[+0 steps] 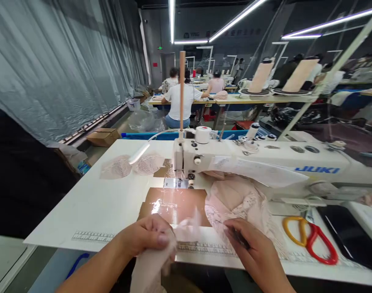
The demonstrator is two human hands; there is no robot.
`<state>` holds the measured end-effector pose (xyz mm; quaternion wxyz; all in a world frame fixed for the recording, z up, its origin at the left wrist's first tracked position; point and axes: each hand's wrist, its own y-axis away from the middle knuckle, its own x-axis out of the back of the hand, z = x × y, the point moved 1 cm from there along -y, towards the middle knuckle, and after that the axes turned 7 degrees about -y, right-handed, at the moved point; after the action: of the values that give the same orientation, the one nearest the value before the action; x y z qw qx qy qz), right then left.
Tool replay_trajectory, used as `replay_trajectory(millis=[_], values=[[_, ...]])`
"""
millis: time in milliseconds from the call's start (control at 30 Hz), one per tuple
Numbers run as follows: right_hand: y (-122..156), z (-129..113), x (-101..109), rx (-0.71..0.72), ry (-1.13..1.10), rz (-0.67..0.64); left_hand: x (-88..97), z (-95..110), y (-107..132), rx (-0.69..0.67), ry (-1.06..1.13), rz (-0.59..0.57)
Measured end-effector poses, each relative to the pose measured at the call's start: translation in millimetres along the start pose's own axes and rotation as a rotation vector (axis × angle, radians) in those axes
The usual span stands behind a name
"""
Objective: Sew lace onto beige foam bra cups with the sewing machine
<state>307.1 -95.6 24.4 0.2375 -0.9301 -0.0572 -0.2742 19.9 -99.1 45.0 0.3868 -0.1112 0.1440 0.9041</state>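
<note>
My left hand (pixel 152 236) is closed on a piece of pale pink fabric (pixel 150 266), which hangs over the table's front edge. A blurred strip of the fabric reaches to the right of the fingers. My right hand (pixel 254 248) is wrapped round a small dark tool (pixel 242 240) with a thin tip pointing left; the palm hides most of it, so its exact kind is unclear. Just beyond the right hand lies a heap of pink lace fabric (pixel 234 199), partly under the sewing machine arm (pixel 265 160). The machine's needle area (pixel 179 179) is ahead of both hands.
Scissors (pixel 315 240) with yellow and red handles lie at right beside a black phone (pixel 351 232). Two lace cups (pixel 130 166) rest on the table's left part. A printed ruler (pixel 204 248) runs along the front edge. Other people (pixel 181 99) sit at tables ahead.
</note>
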Motion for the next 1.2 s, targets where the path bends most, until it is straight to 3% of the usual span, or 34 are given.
replay_trajectory(millis=[100,167,233,333,467,667,867,1100,1200], values=[[-9,-9,-27,-0.155,-0.146,-0.052,24.5,-4,43,-0.172,0.078,0.405],[-15,-16,-41,-0.206,-0.237,-0.129,37.3,2,67,-0.26,-0.021,0.687],[-22,-25,-55,-0.226,-0.319,-0.232,45.9,7,82,-0.277,-0.196,0.83],[-35,-43,-78,-0.229,-0.376,-0.391,52.4,4,86,-0.19,-0.376,0.721],[-50,-60,-115,-0.215,-0.436,-0.6,53.2,-12,78,-0.125,-0.302,0.509],[-63,-74,-150,-0.223,-0.589,-0.742,51.3,-23,78,-0.161,-0.239,0.366],[-66,-83,-158,-0.199,-0.744,-0.742,52.4,-27,78,-0.183,-0.249,0.37],[-59,-64,-154,-0.292,-0.604,-0.602,56.5,-26,74,-0.182,-0.444,0.395],[-56,-58,-148,-0.248,-0.519,-0.587,62.7,-21,78,-0.188,-0.574,0.384]])
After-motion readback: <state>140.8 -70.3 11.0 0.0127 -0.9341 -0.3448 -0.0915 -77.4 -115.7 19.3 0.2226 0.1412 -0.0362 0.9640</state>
